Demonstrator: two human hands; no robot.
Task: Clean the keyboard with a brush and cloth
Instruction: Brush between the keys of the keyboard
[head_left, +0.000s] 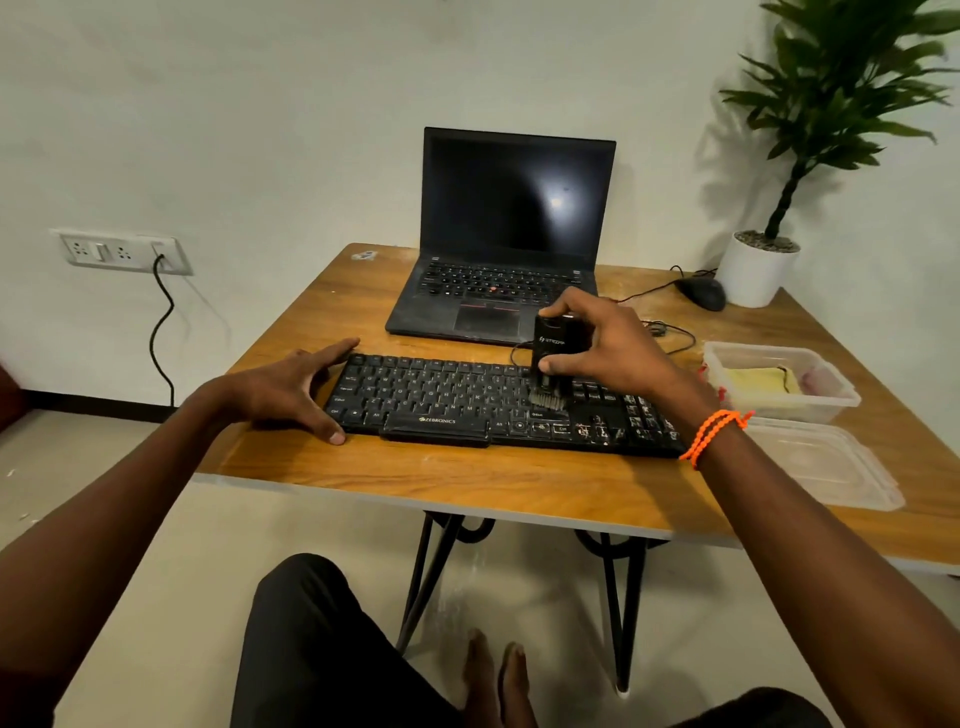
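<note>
fingers of the right hand (605, 343) curl round a black brush (557, 358), thumb on its near face, bristles down on the keys just right of the main letter block. left hand (296, 387) lies spread and straight-fingered at the left end of the keyboard (467, 410), thumb at the near corner, index along the far corner — bracing it, holding nothing.

nearest the body, the table (467, 483) shows a bare wooden strip between its near edge and the keyboard. the keyboard runs left to right across the middle, its right end under the right wrist, which wears an orange bracelet (714, 434).

by my reading the brushing is midway: white specks show on the right-hand keys and number pad, so that end likely needs more passes. the cloth (756, 382), yellow, sits untouched in a clear plastic tub (779, 410) just right of the keyboard, so wiping is not yet begun. a clear lid (826, 462) lies nearer, close to the table's right edge.

room is tight rightward — tub and lid crowd the wrist. behind, a thin cable (670, 332) loops near the hand, and the open laptop (498, 291) stands just beyond the keyboard. farther right are a mouse (701, 293) and a potted plant (761, 265).
</note>
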